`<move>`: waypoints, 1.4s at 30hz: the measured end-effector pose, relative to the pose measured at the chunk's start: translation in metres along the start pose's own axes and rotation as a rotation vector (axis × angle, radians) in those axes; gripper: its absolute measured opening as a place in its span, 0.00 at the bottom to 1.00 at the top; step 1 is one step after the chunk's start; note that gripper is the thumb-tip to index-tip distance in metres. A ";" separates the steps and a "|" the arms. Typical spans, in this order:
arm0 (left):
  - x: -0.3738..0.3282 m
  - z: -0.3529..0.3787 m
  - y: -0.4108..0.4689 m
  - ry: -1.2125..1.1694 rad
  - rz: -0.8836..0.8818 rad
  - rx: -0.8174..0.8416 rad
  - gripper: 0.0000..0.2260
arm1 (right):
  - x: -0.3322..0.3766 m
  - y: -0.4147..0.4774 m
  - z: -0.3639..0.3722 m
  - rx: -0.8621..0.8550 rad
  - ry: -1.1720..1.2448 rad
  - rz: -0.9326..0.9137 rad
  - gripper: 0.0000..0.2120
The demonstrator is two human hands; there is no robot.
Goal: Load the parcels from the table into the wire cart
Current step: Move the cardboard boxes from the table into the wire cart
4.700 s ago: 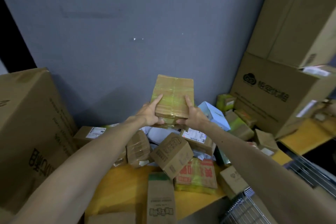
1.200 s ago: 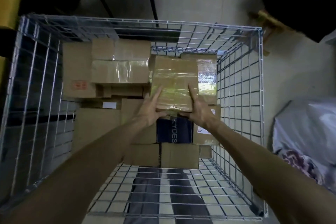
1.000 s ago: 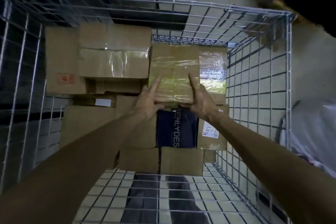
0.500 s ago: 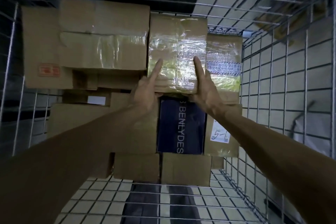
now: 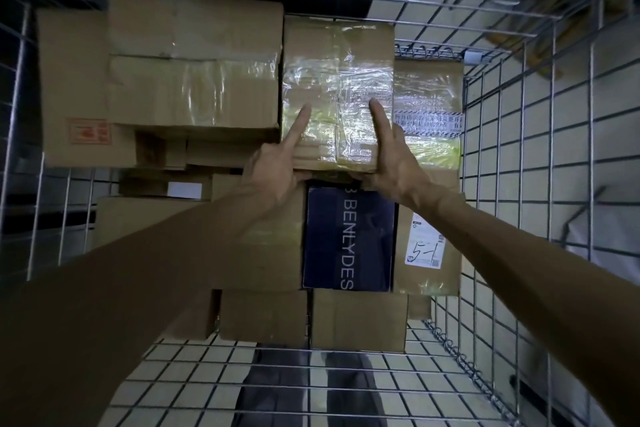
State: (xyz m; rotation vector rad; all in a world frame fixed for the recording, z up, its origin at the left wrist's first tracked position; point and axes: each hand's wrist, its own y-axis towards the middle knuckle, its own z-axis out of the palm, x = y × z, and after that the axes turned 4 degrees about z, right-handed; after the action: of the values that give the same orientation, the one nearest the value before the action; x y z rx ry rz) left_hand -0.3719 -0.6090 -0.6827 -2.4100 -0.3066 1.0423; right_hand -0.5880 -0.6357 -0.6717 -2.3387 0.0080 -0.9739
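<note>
Between 2 cartons (image 5: 194, 59), left hand (image 5: 273, 168), right hand (image 5: 393, 161) pinch parcel (image 5: 337, 80) edge.

Parcel depot: taped cartons (image 5: 194, 55), wire cart (image 5: 553, 114)

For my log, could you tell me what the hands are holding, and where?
Left hand and right hand grip the taped parcel at its near end.

Parcel (image 5: 337, 90) was brown cardboard wrapped in glossy, wrinkled clear tape. Big box (image 5: 194, 55) beside it: matt cardboard, shiny tape band. Navy box (image 5: 348, 236) looked smooth card. Label (image 5: 424, 243) was white paper. Cart (image 5: 554, 149) was shiny metal wire.
</note>
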 end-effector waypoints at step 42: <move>-0.130 -0.163 -0.180 0.302 -0.021 0.302 0.33 | 0.157 -0.197 -0.095 0.117 -0.317 0.243 0.50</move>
State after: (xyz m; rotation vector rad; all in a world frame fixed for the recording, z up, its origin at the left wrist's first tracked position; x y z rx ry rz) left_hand -0.3434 -0.5630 -0.4126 -2.2394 -0.0633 0.6475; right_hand -0.5769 -0.5589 -0.4135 -2.2929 0.1039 -0.4689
